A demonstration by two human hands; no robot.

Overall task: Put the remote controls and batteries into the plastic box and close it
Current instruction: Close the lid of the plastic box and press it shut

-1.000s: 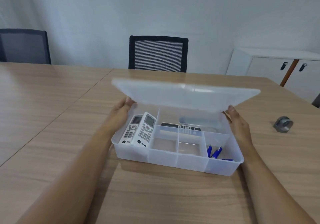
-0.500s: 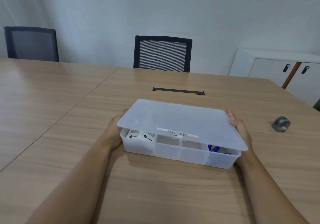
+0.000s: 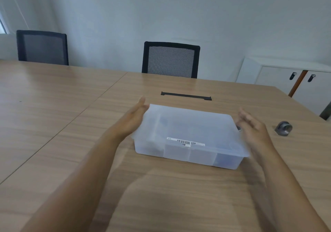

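The translucent plastic box stands on the wooden table with its lid lying flat on top, a barcode label near the lid's front edge. Only dim shapes of the contents show through the lid and walls. My left hand is at the box's left end, fingers straight, touching or just beside the lid's far left corner. My right hand hovers at the right end with fingers spread, slightly off the box. Neither hand holds anything.
A small grey metal object lies on the table to the right of the box. A black cable slot sits behind it. Two black chairs stand across the table, and a white cabinet stands at the right.
The lid came down from raised to flat on the box. Both hands have let go of the lid and opened at the box's ends.
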